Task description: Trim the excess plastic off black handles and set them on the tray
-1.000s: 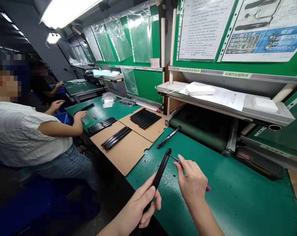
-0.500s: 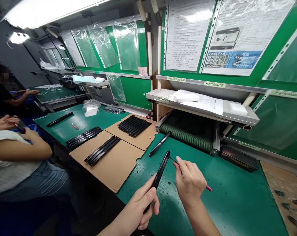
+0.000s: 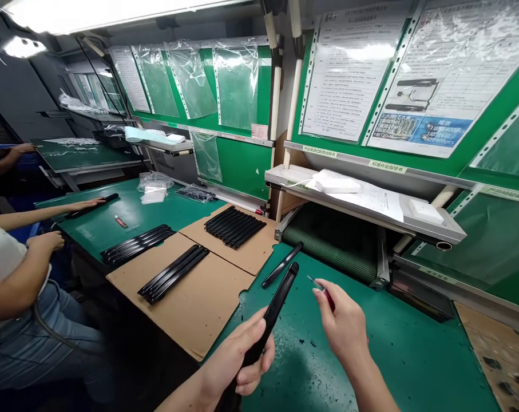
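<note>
A long black plastic strip (image 3: 273, 312) is grasped in the left hand (image 3: 242, 357). The fingers (image 3: 253, 372) are curled around its lower part, so that part is hidden, and its low end is lost at the bottom of the view. Its top end sticks up past the fingers. A small pick (image 3: 321, 289) with a thin metal tip and a red handle is pinched in the right hand (image 3: 343, 326), and most of the handle is hidden by the fingers. The tip is held near the top of the strip but is not touching it.

Another black strip (image 3: 282, 265) lies on the green mat (image 3: 396, 355), just past both hands. Farther off, rows of black strips lie on 2 cardboard sheets (image 3: 186, 315). A co-worker's hand (image 3: 87, 204) is laid beside 1 more black strip (image 3: 107, 198).

On the wall, "2400pcs" can be read on a poster (image 3: 418, 86), and 标准作业指导书 on a shelf label (image 3: 387, 166). The other small print is too blurred to read.
</note>
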A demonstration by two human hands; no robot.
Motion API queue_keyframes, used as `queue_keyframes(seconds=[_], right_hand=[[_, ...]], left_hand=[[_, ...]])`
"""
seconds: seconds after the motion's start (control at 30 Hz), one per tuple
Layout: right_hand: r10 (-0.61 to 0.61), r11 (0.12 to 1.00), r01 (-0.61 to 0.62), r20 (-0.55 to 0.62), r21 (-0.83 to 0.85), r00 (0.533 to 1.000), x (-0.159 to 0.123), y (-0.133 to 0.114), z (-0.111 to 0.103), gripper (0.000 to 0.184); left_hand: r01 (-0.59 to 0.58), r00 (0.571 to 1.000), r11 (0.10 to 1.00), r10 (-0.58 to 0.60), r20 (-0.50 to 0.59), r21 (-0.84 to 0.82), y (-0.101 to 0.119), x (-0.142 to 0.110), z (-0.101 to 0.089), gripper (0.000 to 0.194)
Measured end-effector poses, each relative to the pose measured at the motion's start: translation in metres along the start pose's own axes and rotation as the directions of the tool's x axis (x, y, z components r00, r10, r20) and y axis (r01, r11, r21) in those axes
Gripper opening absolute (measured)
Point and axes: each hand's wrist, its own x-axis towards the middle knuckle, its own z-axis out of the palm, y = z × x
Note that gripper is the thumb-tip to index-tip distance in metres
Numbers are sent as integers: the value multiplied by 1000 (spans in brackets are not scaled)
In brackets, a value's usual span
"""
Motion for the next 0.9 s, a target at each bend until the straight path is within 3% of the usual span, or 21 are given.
queue_keyframes(seconds=[0.07,0.13,0.23,0.3,0.33,0.4,0.47,0.5,0.6,0.7,0.77,0.9], right_hand=[[174,968,-170,-2,186,985,2,-5,3,41],[257,918,-240,-14,315,966,6,-14,9,44],[313,858,-213,-146,467,939,17,-24,21,38],[379,785,-202,-197,586,904,25,-24,26,42],[422,708,-232,-136,667,896,29,-22,26,44],[442,478,-374,151,795,884,37,-17,22,44],[337,279,-548,454,788,825,44,-12,16,42],[271,235,-609,551,757,789,47,-10,15,42],[216,203,-662,626,722,749,49,-6,20,41],[376,152,-551,467,821,800,39,-2,37,40],[437,187,-486,370,854,820,30,0,48,43],[390,250,-514,401,820,829,23,9,57,47]], left_hand=[[-27,1000,993,26,12,116,1,4,0,59],[-73,997,946,70,20,315,-1,9,3,60],[-158,981,789,192,5,594,-6,16,7,56],[-198,962,696,274,0,691,-9,22,6,53],[-215,954,661,299,11,718,-9,26,3,52],[-259,945,610,321,65,749,-9,33,-5,51],[-304,937,562,320,137,770,-7,40,-13,50],[-324,933,536,315,171,780,-5,43,-17,49],[-361,920,497,327,216,789,2,54,-21,47],[-311,929,526,342,138,792,9,65,-18,45],[-273,936,529,339,95,804,13,72,-15,40],[-266,933,457,343,108,849,18,84,-13,27]])
